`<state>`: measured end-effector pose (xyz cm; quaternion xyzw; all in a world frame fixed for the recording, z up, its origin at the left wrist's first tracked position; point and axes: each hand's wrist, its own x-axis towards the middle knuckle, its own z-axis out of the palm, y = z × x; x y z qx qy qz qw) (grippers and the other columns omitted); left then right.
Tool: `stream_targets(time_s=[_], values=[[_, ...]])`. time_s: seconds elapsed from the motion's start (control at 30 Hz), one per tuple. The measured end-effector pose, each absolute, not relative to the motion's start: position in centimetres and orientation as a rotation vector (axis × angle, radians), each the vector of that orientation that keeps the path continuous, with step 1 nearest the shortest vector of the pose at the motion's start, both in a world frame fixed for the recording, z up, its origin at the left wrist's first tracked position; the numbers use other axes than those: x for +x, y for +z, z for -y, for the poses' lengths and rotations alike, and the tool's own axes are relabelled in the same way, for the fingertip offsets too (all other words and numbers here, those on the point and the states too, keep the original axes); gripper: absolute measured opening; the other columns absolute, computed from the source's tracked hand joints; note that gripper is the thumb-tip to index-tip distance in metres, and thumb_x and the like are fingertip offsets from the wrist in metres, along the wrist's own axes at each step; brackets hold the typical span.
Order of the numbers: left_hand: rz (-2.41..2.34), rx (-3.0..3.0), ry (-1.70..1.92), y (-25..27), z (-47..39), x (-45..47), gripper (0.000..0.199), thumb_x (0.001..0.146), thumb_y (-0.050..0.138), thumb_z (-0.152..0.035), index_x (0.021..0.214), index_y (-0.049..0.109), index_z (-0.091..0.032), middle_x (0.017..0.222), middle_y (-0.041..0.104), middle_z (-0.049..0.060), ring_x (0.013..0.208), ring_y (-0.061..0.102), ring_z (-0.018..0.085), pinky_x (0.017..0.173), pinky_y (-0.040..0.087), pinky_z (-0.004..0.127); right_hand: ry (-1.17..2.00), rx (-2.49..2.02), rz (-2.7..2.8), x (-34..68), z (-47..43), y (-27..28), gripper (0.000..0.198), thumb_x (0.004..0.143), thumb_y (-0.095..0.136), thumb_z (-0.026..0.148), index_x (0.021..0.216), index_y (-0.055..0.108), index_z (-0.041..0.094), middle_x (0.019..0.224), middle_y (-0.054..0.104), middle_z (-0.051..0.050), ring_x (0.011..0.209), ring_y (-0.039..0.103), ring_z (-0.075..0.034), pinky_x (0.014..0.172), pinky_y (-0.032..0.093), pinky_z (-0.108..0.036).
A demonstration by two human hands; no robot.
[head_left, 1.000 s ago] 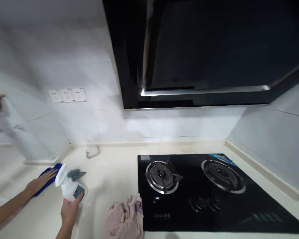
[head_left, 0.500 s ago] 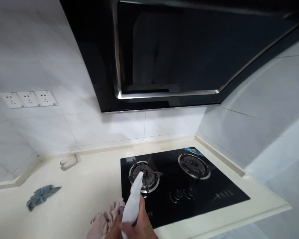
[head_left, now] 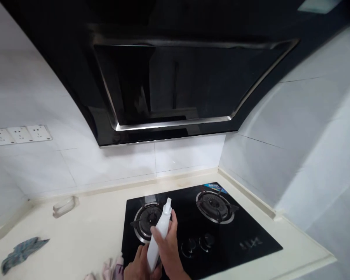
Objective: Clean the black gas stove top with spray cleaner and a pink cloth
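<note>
A white spray bottle (head_left: 159, 235) tilts over the hob's front left part, its nozzle pointing up and forward. My right hand (head_left: 170, 245) is closed around its upper body, thumb across the front. Lower down, my left hand (head_left: 137, 266) is closed on the bottle near its base. Just left of that hand, at the bottom edge, shows a pink cloth (head_left: 112, 268); whether the hand also grips it, I cannot tell. Beneath the bottle lies the black gas hob (head_left: 186, 217), with a left burner (head_left: 145, 223) partly covered by my hands and a right burner (head_left: 215, 206).
A black range hood (head_left: 169, 132) overhangs the hob. A crumpled blue-grey cloth (head_left: 21, 252) lies on the cream counter (head_left: 84, 229) at left, with a pale loop-shaped object (head_left: 64, 206) further back. Wall sockets (head_left: 20, 135) are at left; a tiled wall (head_left: 268, 163) bounds the right.
The view has tilted up and shifted right, showing more of the hood. The spray bottle stands more upright, and my right hand is now higher and more fully visible. The pink cloth is mostly out of frame.
</note>
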<state>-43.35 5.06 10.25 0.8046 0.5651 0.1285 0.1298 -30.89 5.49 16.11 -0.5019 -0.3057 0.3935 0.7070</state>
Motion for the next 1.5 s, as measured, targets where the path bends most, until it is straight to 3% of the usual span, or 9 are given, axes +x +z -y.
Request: stream_targets(time_s=[0.2,0.3,0.43,0.5,0.6,0.73,0.97,1.3,1.5], values=[[-1.508,2.042,0.511,13.2,-5.2,-38.0,0.053,0.083,0.059,-0.036,0.134,0.053,-0.025,0.129,0.064,0.011,0.110,0.067,0.028,0.090,0.049,0.035,0.798,-1.157,0.793,-25.3,-7.4,16.7,0.082,0.077,0.070,0.042,0.149,0.039,0.019,0.138,0.058,-0.012,0.126,0.055,-0.030,0.107,0.043,-0.043],[-1.220,1.786,0.745,13.1,-5.2,-35.9,0.063,0.078,0.063,-0.035,0.139,0.050,-0.022,0.135,0.060,0.012,0.123,0.058,0.029,0.103,0.045,0.039,0.811,-1.167,0.834,-23.1,-7.8,17.0,0.081,0.078,0.068,0.040,0.151,0.037,0.019,0.139,0.058,-0.012,0.126,0.055,-0.030,0.108,0.043,-0.043],[-0.915,1.514,0.705,12.2,-5.1,-33.7,0.086,0.067,0.072,-0.028,0.147,0.042,-0.023,0.141,0.055,0.010,0.126,0.053,0.031,0.108,0.042,0.046,0.825,-1.151,0.845,-20.2,-7.9,16.9,0.080,0.078,0.068,0.039,0.150,0.038,0.022,0.145,0.052,-0.011,0.135,0.048,-0.029,0.111,0.040,-0.042],[-0.855,1.467,0.662,11.8,-5.1,-32.6,0.092,0.064,0.074,-0.025,0.149,0.040,-0.025,0.142,0.054,0.008,0.126,0.051,0.031,0.110,0.040,0.048,0.903,-1.139,0.835,-18.8,-7.9,16.8,0.079,0.076,0.070,0.038,0.148,0.040,0.024,0.141,0.055,-0.010,0.129,0.053,-0.029,0.106,0.045,-0.042],[-0.863,1.503,0.634,11.4,-5.1,-31.0,0.095,0.062,0.077,-0.026,0.149,0.041,-0.025,0.140,0.055,0.009,0.128,0.048,0.033,0.113,0.036,0.049,1.122,-1.082,0.826,-16.5,-8.0,16.8,0.077,0.072,0.074,0.039,0.142,0.045,0.024,0.117,0.066,-0.007,0.102,0.065,-0.026,0.089,0.054,-0.040],[-0.915,1.516,0.539,10.5,-5.2,-29.7,0.095,0.060,0.080,-0.027,0.148,0.043,-0.022,0.124,0.062,0.010,0.116,0.055,0.034,0.103,0.044,0.049,1.338,-1.027,0.760,-13.9,-8.6,17.1,0.064,0.071,0.074,0.041,0.128,0.051,0.023,0.090,0.062,0.000,0.076,0.064,-0.020,0.071,0.054,-0.037],[-1.079,1.440,0.507,9.5,-5.5,-28.8,0.083,0.059,0.076,-0.021,0.138,0.052,-0.023,0.096,0.064,0.000,0.089,0.056,0.022,0.083,0.050,0.035,1.169,-1.196,0.680,-12.8,-9.7,17.5,0.043,0.073,0.069,0.038,0.111,0.054,0.023,0.092,0.062,0.000,0.081,0.061,-0.019,0.074,0.052,-0.033],[-1.171,1.442,0.573,12.5,-7.8,-26.4,0.058,0.060,0.071,-0.020,0.117,0.063,-0.018,0.087,0.062,-0.001,0.083,0.051,0.019,0.075,0.046,0.030,1.140,-1.183,0.739,-11.0,-12.5,20.4,0.043,0.071,0.068,0.039,0.106,0.052,0.022,0.085,0.061,0.002,0.076,0.061,-0.018,0.067,0.049,-0.030],[-1.230,1.428,0.595,13.7,-9.0,-24.9,0.047,0.058,0.066,-0.015,0.105,0.061,-0.017,0.082,0.058,-0.003,0.076,0.048,0.015,0.069,0.043,0.028,1.096,-1.221,0.760,-10.1,-13.8,21.8,0.039,0.070,0.067,0.036,0.104,0.053,0.021,0.084,0.063,0.002,0.073,0.061,-0.017,0.065,0.049,-0.028]])
